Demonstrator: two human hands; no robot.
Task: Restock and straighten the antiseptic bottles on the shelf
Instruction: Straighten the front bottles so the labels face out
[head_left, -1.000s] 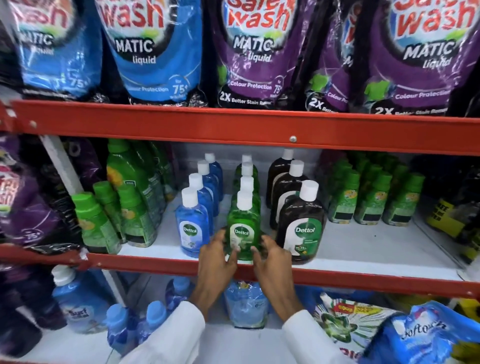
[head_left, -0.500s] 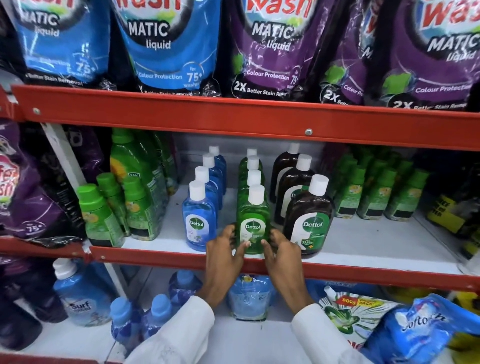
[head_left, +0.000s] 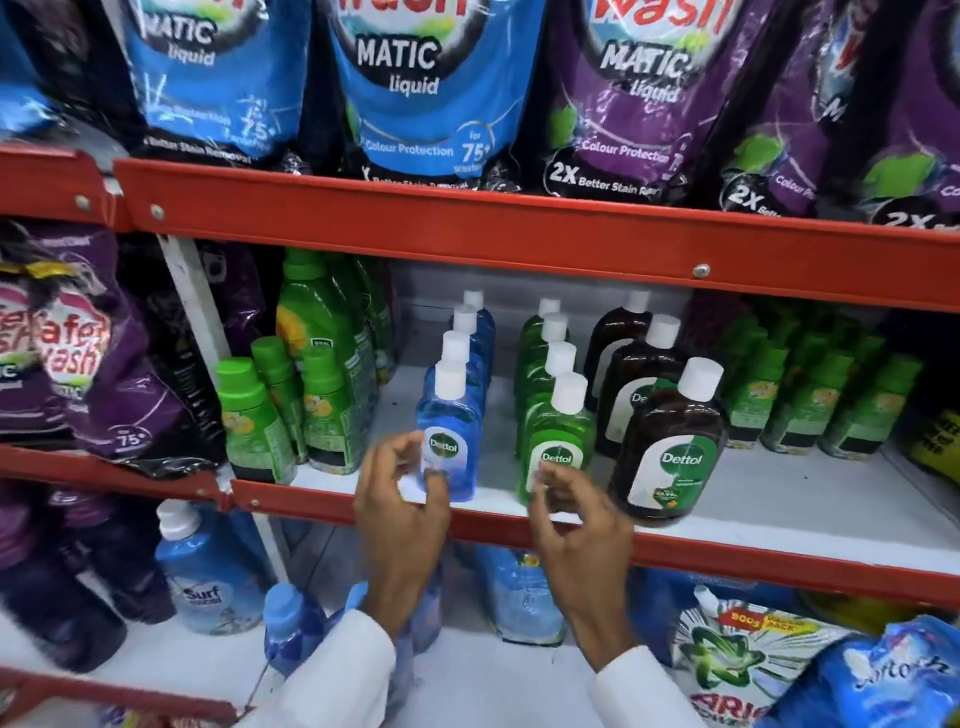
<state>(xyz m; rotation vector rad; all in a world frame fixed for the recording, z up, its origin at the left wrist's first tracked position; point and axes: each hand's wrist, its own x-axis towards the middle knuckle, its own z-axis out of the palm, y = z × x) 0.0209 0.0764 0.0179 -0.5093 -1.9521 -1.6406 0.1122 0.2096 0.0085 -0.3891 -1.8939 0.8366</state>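
Three rows of white-capped Dettol bottles stand on the middle shelf (head_left: 753, 512). The front blue bottle (head_left: 451, 431) leads the left row, the front green bottle (head_left: 558, 441) the middle row, the front brown bottle (head_left: 672, 447) the right row. My left hand (head_left: 402, 506) hovers in front of the blue bottle's lower label, fingers loosely curled and holding nothing. My right hand (head_left: 576, 525) sits just in front of the green bottle's base, fingers apart, empty; contact is unclear because of blur.
Green-capped bottles (head_left: 283, 410) crowd the shelf to the left and more green bottles (head_left: 810, 400) to the right. Detergent pouches (head_left: 415, 88) hang above the red shelf rail (head_left: 467, 234). Blue liquid bottles (head_left: 208, 577) and bags fill the shelf below.
Both hands have let go of the front green bottle. My left hand shifted left to the blue bottle; my right hand drew back slightly. The view moved closer and rightward.
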